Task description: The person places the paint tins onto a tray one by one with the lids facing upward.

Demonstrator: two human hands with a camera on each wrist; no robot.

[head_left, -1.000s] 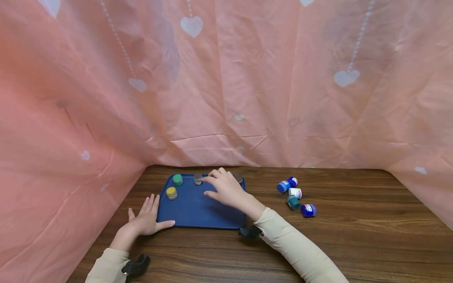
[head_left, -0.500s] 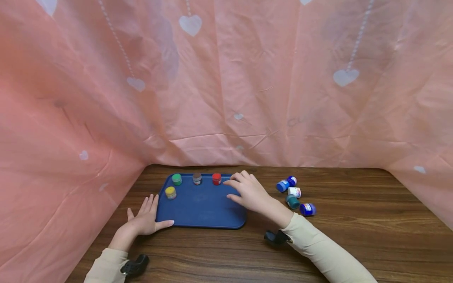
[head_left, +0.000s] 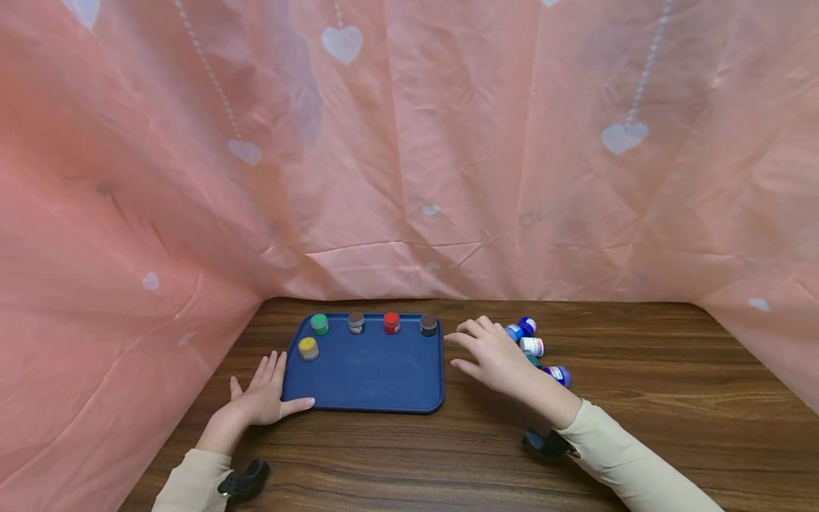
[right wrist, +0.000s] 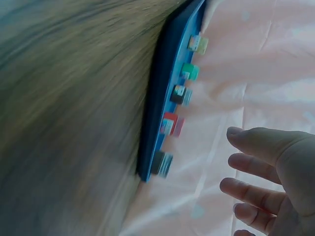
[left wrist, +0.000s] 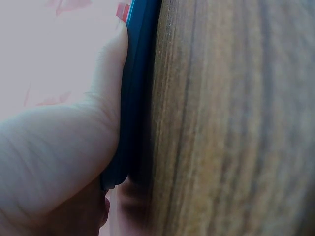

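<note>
Leftmost, my left hand (head_left: pixel 261 400) lay flat on the table (head_left: pixel 640 427), fingers straight, with the thumb pressed along the near left edge of the blue tray (head_left: pixel 371 377); the left wrist view showed that thumb (left wrist: pixel 110 73) tight against the tray's rim. On the tray, a yellow jar (head_left: pixel 308 348) stood near the left edge, and along the far edge ran a row of four upright jars: green (head_left: pixel 319 324), brown (head_left: pixel 355 322), red (head_left: pixel 392 323) and a dark one (head_left: pixel 429 325) at the far right corner. Just right of the tray, my right hand (head_left: pixel 495 355) hovered over the table, released, fingers spread and loosely bent, gripping nothing; the right wrist view showed those fingers (right wrist: pixel 256 167) apart from the tray and its jars. Behind and beside that hand lay a loose cluster of jars on their sides: a blue pair (head_left: pixel 521 330), a white one (head_left: pixel 532 346) and another blue one (head_left: pixel 558 375), partly hidden by my hand. Pink cloth with white hearts (head_left: pixel 448 142) hung behind everything.
</note>
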